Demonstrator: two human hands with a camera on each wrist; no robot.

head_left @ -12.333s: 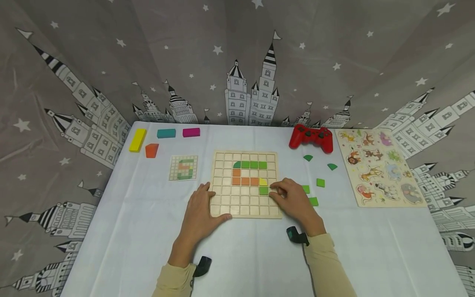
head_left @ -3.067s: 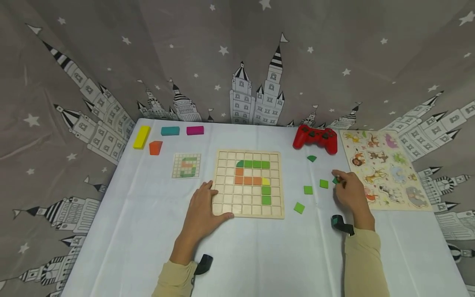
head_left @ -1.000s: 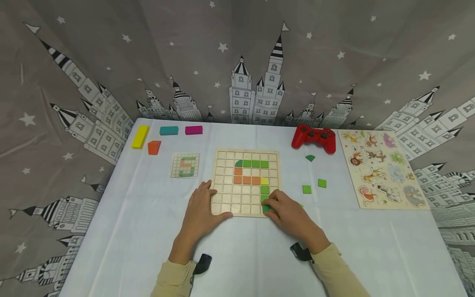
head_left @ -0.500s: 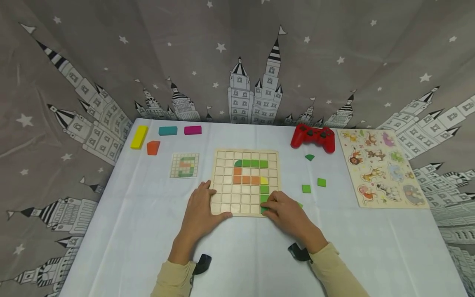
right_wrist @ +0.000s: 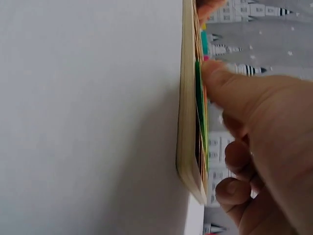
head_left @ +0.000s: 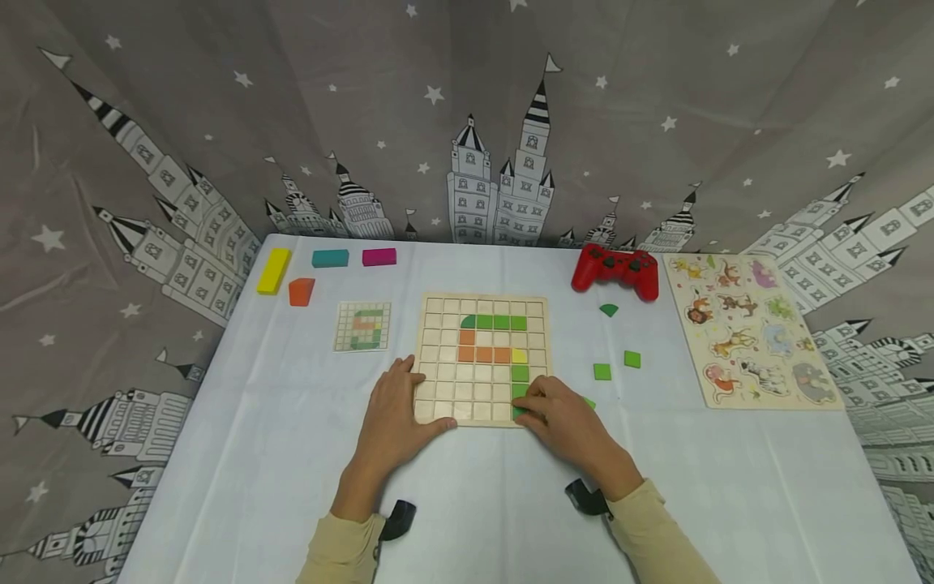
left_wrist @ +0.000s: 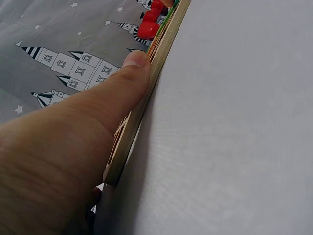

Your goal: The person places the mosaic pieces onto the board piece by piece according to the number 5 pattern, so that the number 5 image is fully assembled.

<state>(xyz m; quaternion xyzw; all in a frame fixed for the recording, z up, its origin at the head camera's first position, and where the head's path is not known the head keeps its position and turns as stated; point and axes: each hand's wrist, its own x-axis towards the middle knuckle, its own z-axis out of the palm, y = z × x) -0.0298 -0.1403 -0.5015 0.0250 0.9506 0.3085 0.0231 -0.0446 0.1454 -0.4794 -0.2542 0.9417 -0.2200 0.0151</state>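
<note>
A wooden grid board [head_left: 467,389] lies mid-table with green, orange and yellow tiles in some cells. My left hand [head_left: 394,414] rests at its left side, fingers spread, thumb on the front edge; the left wrist view shows that thumb [left_wrist: 132,73] along the rim. At the board's lower right corner my right hand [head_left: 572,422] pinches a dark green quarter-round tile [head_left: 518,413], just below a column of green squares [head_left: 520,373]. In the right wrist view this green tile [right_wrist: 199,93] sits slightly tilted in the board, partly covered by the thumb.
A small pattern card [head_left: 362,326] lies left of the board. Loose green squares [head_left: 601,371] and a quarter-round tile [head_left: 609,310] lie to the right. Farther off are a red game controller [head_left: 615,272], an animal puzzle [head_left: 751,332] and several coloured blocks [head_left: 330,258].
A second green square has joined the lower column. The right hand took the quarter-round tile from the right and carried it to the board's bottom corner. The left hand stays put.
</note>
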